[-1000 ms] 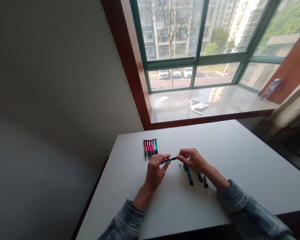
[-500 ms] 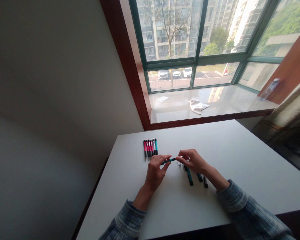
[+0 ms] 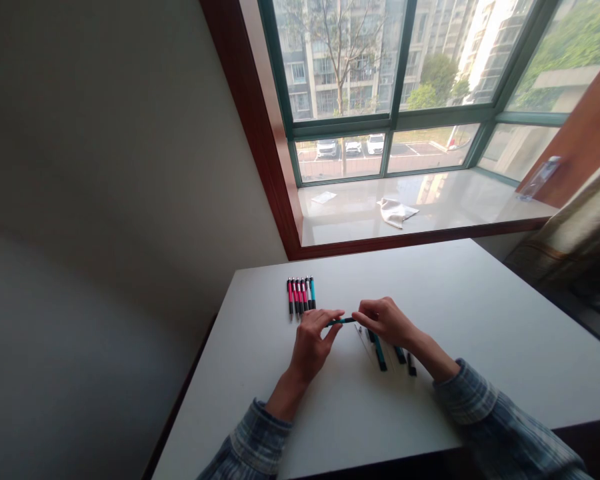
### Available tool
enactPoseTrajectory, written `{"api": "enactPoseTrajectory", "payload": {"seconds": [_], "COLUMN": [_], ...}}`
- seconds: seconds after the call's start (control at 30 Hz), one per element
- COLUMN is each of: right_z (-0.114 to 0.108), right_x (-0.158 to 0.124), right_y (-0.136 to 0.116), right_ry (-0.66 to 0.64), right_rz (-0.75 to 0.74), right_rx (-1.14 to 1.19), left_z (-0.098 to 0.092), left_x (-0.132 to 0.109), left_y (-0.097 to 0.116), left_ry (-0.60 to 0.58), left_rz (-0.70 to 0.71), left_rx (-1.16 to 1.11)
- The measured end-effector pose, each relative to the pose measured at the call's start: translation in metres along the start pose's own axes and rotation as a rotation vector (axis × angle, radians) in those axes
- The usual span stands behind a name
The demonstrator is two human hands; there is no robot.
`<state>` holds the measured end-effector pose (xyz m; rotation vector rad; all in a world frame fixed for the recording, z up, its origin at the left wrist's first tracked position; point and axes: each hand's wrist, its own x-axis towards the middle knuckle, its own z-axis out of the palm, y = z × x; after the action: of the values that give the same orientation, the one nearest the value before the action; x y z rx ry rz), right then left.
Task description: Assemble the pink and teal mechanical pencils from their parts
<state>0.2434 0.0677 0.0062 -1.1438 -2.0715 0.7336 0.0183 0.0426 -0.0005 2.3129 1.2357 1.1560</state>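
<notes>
Only minor movement registers: the teal pen lies slightly flatter and farther right than in the preceding frame, and the right hand shows less gap between its fingers. Progress, as judged: a row of pens at the left appears whole and aligned; one pen is in hand; a teal barrel, a thin rod and a black piece remain loose on the table. Left hand: raised above the surface, thumb and fingers pinching the pen's body. Right hand: wrist angled inward, thumb and forefinger gripping the pen's dark end, remaining fingers curled.
</notes>
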Motion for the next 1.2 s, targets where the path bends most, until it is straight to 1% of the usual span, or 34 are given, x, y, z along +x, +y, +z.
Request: {"api": "enactPoseTrajectory", "payload": {"seconds": [0.17,0.27,0.37,0.43,0.53,0.7,0.77,0.8,0.87,0.93,1.0,1.03,1.13,1.2], "right_z": [-0.005,-0.012,-0.019,-0.021,-0.022,-0.02,-0.02,-0.02,-0.02,-0.019,-0.017,-0.015,-0.004,0.004], "right_x": [0.0,0.0,0.0,0.0,0.0,0.0,0.0,0.0,0.001,0.002,0.003,0.004,0.005,0.007], "right_y": [-0.002,-0.004,-0.005,-0.005,-0.005,-0.005,-0.004,-0.003,0.0,0.004,0.008,0.009,0.005,-0.003], "right_ry": [-0.012,-0.031,-0.119,-0.176,-0.209,-0.243,-0.247,-0.234,-0.162,-0.058,0.022,0.039,0.025,0.0], "right_rz": [0.02,0.042,0.029,0.019,0.021,0.037,0.048,0.055,0.075,0.102,0.12,0.121,0.081,0.023], "right_rx": [0.032,0.207,0.459,0.583,0.679,0.741,0.756,0.753,0.734,0.709,0.68,0.659,0.533,0.384], "left_z": [-0.001,-0.003,-0.005,-0.007,-0.008,-0.009,-0.009,-0.01,-0.012,-0.015,-0.018,-0.019,-0.021,-0.021], "left_x": [0.0,0.0,0.001,0.001,0.002,0.0,0.0,0.0,0.0,0.0,0.0,0.0,-0.001,-0.002], "left_y": [0.0,-0.002,-0.002,-0.001,0.001,0.002,0.001,0.001,0.0,0.0,0.001,0.002,0.003,0.003], "left_ry": [-0.01,0.037,0.086,0.096,0.095,0.093,0.112,0.141,0.229,0.323,0.388,0.411,0.459,0.493], "left_rz": [-0.004,-0.018,-0.021,-0.01,0.012,0.026,0.028,0.027,0.015,-0.017,-0.06,-0.081,-0.119,-0.142], "left_rx": [0.021,0.067,0.082,0.07,0.036,0.017,0.011,0.006,-0.002,0.0,0.012,0.017,0.019,0.019]}}
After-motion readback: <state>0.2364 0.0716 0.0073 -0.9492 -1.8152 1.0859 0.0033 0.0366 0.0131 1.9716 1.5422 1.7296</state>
